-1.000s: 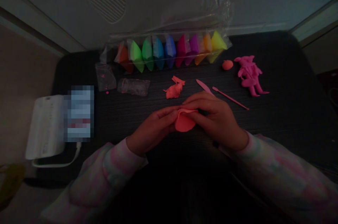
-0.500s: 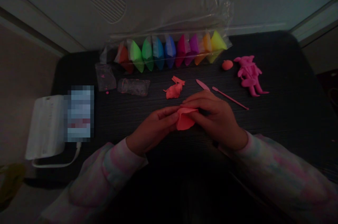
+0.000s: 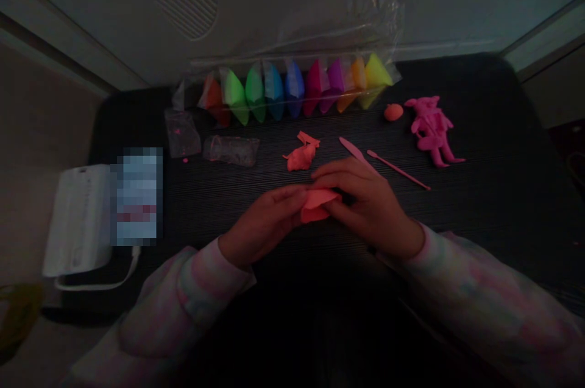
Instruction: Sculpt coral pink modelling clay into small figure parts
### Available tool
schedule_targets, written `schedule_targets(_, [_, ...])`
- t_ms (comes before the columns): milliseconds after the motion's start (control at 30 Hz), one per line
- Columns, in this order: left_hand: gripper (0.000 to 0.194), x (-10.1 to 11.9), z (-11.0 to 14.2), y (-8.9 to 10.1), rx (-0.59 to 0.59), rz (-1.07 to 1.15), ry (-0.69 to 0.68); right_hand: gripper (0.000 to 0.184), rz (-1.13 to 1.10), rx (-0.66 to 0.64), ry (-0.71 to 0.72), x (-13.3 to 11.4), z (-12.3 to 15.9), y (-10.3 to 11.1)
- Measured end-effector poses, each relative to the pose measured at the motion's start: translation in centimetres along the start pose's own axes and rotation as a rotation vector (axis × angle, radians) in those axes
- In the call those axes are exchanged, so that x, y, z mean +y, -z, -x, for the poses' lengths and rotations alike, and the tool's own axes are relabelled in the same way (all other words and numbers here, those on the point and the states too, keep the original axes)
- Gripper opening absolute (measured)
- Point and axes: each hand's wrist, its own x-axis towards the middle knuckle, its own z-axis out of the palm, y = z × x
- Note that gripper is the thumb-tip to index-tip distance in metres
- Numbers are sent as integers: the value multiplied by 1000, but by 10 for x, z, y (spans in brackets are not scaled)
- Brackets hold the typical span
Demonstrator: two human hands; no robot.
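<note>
Between my two hands is a thin, coral-pink sheet of modelling clay (image 3: 315,212), bent over on itself. My left hand (image 3: 269,217) pinches its left side with the thumb on top. My right hand (image 3: 365,205) grips the right side, its thumb pressed against the fold and its fingers behind. Just beyond the hands lie coral clay scraps (image 3: 301,155). A pink clay knife (image 3: 354,149) is partly covered by my right hand, and a thin pink modelling stick (image 3: 400,170) rests to its right.
Along the back of the dark table (image 3: 493,193) sits a clear bag of several coloured clay packets (image 3: 295,89). At right are a coral ball (image 3: 393,112) and a pink clay figure (image 3: 432,129). Empty wrappers (image 3: 231,150), a blurred phone (image 3: 137,196) and a white cabled box (image 3: 80,220) stand left.
The clay sheet has been folded over more, its upper edge now lying across the front. My right hand has shifted slightly left, uncovering more of the clay knife.
</note>
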Motion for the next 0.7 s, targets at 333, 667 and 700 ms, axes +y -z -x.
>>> schedule_targets(333, [38, 2, 2, -2, 57, 54, 6, 21, -112, -99, -76, 0, -2, 1])
schedule_targets(667, [42, 1, 1, 0, 11, 42, -7, 18, -59, -66, 11, 2, 1, 0])
schedule_targets(700, [42, 2, 1, 0, 6, 46, -10, 18, -57, -63, 8, 1, 1, 1])
